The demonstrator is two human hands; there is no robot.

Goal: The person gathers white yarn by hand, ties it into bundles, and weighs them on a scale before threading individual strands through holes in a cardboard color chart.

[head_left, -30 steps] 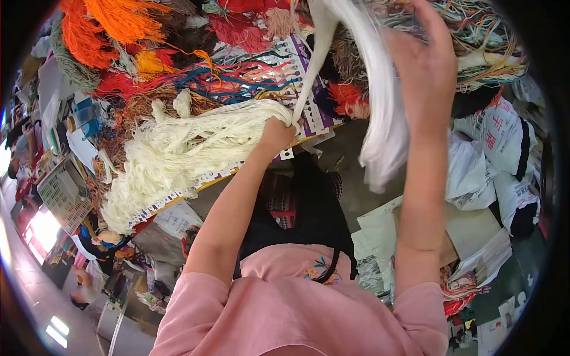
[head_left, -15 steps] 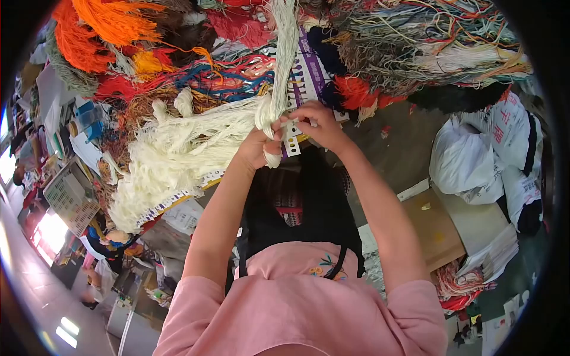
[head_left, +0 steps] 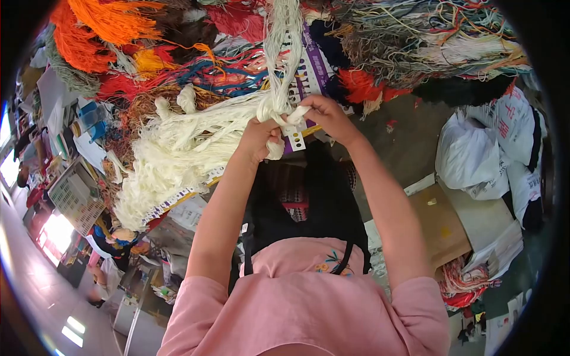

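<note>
Overflowing yarn-heaped table (head_left: 380, 127), cluttered workshop

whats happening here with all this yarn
A person in a pink top is working a bundle of cream yarn at the edge of a table heaped with coloured yarn. The left hand grips the bundle where it bunches into a knot, and the right hand pinches the same knot from the other side, beside a punched sample card. More cream skeins lie fanned out to the left, with orange yarn behind.
</note>
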